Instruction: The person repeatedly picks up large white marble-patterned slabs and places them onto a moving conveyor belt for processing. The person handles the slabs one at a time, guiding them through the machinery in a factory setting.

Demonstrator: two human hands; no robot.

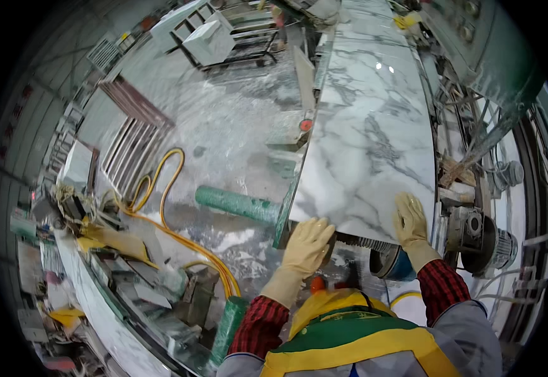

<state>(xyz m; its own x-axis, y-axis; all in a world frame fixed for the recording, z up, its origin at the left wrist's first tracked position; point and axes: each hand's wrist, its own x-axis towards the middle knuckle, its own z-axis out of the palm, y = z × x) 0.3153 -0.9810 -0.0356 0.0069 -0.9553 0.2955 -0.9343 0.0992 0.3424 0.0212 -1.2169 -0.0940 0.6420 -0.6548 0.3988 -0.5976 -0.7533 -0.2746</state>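
A long white marble-look slab [368, 135] with grey veins lies flat on a machine bed and stretches away from me. My left hand [308, 244], in a cream rubber glove, rests at the slab's near left corner with its fingers stretched forward. On the near right part of the slab lies my right hand [410, 223], gloved the same way, its fingers laid flat on the surface. Neither hand is wrapped round anything. Under the slab's near edge shows a ribbed roller or belt [367, 242].
A red button [306, 125] sits beside the slab's left edge. A green pipe [236, 204] runs out to the left, and a yellow hose [189, 235] loops over the wet floor. On the right stands a motor [497, 245]. Slab pieces [154, 292] crowd a lower-left bench.
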